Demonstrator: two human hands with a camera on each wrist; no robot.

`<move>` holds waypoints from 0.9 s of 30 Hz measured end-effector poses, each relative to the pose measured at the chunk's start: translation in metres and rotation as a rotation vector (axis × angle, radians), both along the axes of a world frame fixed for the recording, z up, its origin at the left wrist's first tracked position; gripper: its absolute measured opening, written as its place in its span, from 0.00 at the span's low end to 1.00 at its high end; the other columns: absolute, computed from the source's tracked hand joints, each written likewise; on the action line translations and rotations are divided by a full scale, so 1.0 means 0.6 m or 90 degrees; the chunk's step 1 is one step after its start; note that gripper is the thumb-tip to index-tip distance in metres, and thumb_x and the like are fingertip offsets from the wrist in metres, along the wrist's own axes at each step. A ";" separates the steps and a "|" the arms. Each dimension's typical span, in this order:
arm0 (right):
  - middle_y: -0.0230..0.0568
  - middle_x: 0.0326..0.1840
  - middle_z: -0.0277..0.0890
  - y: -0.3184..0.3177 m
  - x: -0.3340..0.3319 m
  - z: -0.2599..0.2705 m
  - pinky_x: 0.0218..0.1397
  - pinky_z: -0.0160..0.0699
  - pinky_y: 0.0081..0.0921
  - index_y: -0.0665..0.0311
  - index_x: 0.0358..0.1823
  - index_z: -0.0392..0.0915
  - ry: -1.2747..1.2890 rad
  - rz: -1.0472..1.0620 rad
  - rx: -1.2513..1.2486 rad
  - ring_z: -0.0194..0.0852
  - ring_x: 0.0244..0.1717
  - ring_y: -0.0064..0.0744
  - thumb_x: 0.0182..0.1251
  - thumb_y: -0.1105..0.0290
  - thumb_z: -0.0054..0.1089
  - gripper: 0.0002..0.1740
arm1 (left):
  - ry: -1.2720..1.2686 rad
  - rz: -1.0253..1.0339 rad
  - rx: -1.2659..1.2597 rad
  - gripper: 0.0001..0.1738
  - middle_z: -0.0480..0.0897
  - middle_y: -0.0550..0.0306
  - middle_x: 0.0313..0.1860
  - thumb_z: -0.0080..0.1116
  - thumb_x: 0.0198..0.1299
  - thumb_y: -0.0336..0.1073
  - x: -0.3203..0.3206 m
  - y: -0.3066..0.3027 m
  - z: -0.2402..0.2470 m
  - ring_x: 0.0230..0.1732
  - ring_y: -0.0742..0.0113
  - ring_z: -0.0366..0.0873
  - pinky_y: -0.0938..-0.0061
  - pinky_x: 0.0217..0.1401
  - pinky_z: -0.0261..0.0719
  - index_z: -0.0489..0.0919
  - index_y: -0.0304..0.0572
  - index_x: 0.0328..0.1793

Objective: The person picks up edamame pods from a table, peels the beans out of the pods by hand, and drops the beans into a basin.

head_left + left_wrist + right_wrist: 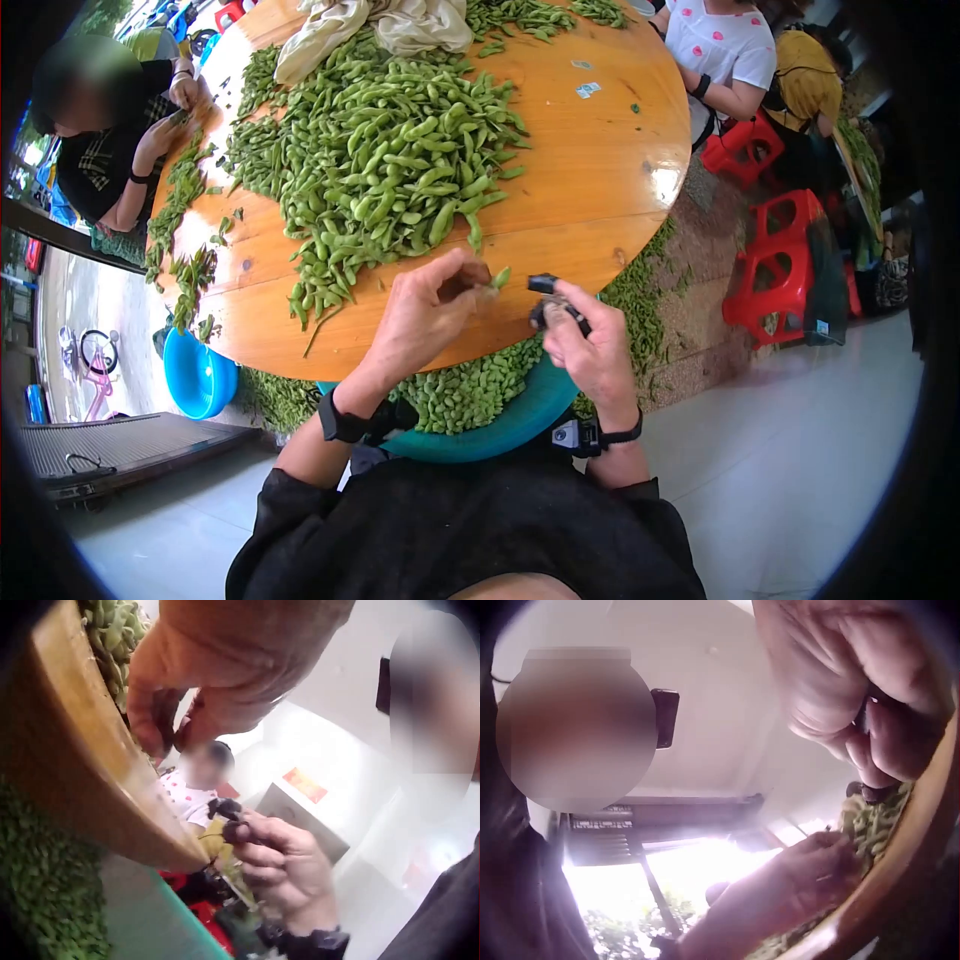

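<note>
In the head view my left hand (427, 308) is over the table's near edge, thumb and fingers pinching a small green pod (501, 278). To its right my right hand (592, 345) grips a small black tool (545, 300), its fingers curled round it. The two hands are apart. A large heap of green pods (390, 150) lies on the wooden table (600, 160) just beyond the left hand. In the left wrist view the right hand (289, 866) holds the black tool (225, 811) beside the table edge.
Below the hands a teal tub (480, 440) full of pods (465, 390) stands against my body. A blue basin (197, 375) is at the left. People sit or stand at both sides of the table. Red stools (785, 260) are at the right; pale cloth (420, 25) lies beyond the heap.
</note>
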State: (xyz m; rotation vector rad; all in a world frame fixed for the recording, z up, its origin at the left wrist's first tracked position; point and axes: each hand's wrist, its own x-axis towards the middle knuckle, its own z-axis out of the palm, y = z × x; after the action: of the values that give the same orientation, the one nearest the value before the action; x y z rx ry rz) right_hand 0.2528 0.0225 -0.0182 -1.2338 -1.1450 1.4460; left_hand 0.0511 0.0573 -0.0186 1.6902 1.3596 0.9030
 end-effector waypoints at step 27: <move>0.30 0.34 0.68 0.000 -0.042 0.003 0.25 0.67 0.16 0.75 0.51 0.77 0.080 0.126 0.021 0.68 0.25 0.15 0.71 0.78 0.54 0.11 | -0.419 -0.018 -0.262 0.07 0.82 0.58 0.26 0.65 0.63 0.30 -0.004 -0.063 -0.021 0.23 0.79 0.76 0.82 0.23 0.73 0.78 0.35 0.39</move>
State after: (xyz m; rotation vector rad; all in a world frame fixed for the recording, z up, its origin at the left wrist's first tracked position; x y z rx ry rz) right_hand 0.2273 0.0223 -0.0166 -1.0150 -1.2268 1.6212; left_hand 0.0489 0.0192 -0.0312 0.9721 0.9759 0.9667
